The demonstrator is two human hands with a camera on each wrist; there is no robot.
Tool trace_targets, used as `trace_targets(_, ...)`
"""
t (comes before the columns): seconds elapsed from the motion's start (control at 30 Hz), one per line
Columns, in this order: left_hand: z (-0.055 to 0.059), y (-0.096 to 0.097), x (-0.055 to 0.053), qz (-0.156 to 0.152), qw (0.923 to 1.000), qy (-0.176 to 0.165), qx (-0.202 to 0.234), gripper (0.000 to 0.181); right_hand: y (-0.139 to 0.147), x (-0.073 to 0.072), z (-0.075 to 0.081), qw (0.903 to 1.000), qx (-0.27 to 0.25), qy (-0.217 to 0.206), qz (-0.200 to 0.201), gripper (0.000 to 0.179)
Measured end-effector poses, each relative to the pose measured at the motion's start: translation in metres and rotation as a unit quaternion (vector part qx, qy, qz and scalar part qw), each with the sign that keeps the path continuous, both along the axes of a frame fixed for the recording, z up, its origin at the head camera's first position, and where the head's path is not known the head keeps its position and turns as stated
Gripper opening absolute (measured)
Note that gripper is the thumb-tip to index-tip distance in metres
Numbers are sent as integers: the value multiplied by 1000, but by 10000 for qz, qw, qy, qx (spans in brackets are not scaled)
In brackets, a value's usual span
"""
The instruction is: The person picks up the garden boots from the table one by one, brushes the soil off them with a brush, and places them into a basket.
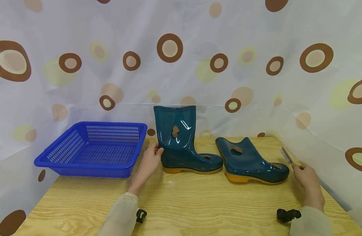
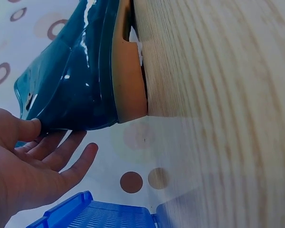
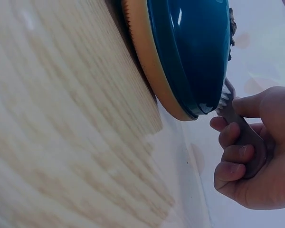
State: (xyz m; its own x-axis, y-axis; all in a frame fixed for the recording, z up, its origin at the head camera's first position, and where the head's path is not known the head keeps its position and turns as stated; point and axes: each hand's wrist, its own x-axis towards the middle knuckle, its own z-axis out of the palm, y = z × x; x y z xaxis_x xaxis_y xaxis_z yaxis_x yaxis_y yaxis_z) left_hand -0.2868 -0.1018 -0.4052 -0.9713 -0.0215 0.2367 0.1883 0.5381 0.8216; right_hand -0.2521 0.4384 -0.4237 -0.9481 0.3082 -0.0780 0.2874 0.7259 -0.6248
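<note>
Head view, as I watch: the left hand (image 1: 149, 161) pinches the upright boot (image 1: 181, 147) by its back edge on the table (image 1: 198, 200), and the right hand (image 1: 308, 178) grips a brush (image 1: 290, 158) near the slumped boot (image 1: 248, 164). Firm steadying and short, light strokes should suit that glossy, supple-looking rubber and its ragged brown patches (image 1: 175, 131).

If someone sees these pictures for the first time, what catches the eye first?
Probably the upright teal boot in the middle and the slumped teal boot on its right, both bearing brown patches. Next, the blue basket, at the left, then the brush in the right hand, near the slumped boot's toe.
</note>
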Motion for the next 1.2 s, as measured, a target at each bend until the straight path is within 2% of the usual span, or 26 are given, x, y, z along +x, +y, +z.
trace_targets(0.17,1,0,0,38,10000,-28,-69,25,-2,-1,1,9997,-48,218,-124,67)
trace_targets(0.6,1,-2,0,83,9997,147,-198,21,-3,-1,4,9995,116,225,-191,67)
trace_targets(0.9,-1,-2,-2,85,9993,288,-229,20,-7,3,9,9994,9,139,-307,69)
trace_targets(1.2,-1,-2,-1,65,9994,294,-183,18,-12,3,16,9997,8,91,-216,73)
